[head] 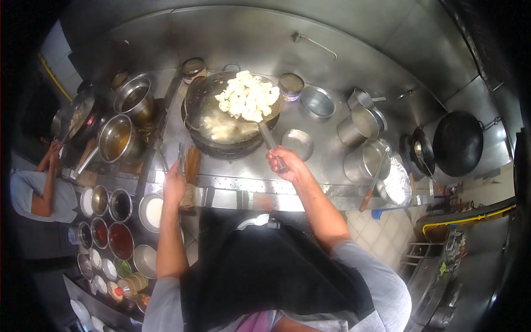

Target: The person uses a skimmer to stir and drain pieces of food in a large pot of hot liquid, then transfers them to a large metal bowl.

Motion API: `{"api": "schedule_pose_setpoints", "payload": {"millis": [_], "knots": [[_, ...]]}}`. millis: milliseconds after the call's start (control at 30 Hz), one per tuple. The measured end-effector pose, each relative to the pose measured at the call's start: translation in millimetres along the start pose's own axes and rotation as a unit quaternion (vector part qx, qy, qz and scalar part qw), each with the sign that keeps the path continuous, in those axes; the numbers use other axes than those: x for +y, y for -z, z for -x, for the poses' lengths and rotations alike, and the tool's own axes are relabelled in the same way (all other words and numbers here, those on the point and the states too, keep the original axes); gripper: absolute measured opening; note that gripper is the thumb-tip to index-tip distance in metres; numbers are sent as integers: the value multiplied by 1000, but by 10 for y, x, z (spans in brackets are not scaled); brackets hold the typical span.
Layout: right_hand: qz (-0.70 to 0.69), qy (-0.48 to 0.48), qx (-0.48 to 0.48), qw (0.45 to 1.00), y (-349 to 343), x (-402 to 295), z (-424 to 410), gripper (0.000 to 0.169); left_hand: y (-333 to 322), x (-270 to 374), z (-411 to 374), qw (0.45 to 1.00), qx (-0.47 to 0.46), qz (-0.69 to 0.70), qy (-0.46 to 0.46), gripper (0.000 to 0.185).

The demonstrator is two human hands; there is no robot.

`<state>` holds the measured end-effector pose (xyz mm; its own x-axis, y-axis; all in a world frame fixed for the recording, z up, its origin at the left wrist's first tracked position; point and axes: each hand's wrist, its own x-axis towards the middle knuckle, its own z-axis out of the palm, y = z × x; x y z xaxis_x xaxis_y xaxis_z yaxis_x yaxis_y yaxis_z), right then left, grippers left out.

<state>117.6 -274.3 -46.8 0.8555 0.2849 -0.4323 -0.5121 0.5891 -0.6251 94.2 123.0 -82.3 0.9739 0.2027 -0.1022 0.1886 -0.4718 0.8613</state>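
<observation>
My right hand (286, 163) grips the metal handle of a perforated skimmer (275, 108). A heap of pale pieces that look like cauliflower florets (248, 96) rests on the skimmer. It hangs over the right side of a large wok (203, 93) on the range. Bubbling, pale frothy liquid (226, 126) shows in the wok below the heap. My left hand (174, 186) is closed around a thin metal utensil (181, 155), whose kind I cannot tell. Just right of that hand stands a bamboo wok brush (192, 164).
Steel pots (361, 124) and a ladle (375, 178) stand at the right, near a hanging black wok (458, 143). Left are a saucepan of amber liquid (116, 139) and several sauce bowls (120, 241). Another person (43, 195) works at a pan (79, 112) at far left.
</observation>
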Motion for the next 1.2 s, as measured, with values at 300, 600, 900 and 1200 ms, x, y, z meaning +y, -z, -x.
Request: {"api": "schedule_pose_setpoints", "payload": {"millis": [300, 600, 900, 1200], "knots": [[-12, -1, 7, 1000, -32, -103, 22, 23, -9, 317, -404, 973, 59, -187, -124, 48], [-2, 12, 4, 1000, -184, -330, 177, 16, -39, -120, -446, 955, 43, -229, -185, 44], [-31, -22, 20, 999, -80, -324, 281, 19, -32, -241, -73, 988, 3, -118, -100, 53], [-28, -20, 25, 999, -95, -338, 265, 16, 44, -395, -199, 976, 11, -116, -184, 50]]}}
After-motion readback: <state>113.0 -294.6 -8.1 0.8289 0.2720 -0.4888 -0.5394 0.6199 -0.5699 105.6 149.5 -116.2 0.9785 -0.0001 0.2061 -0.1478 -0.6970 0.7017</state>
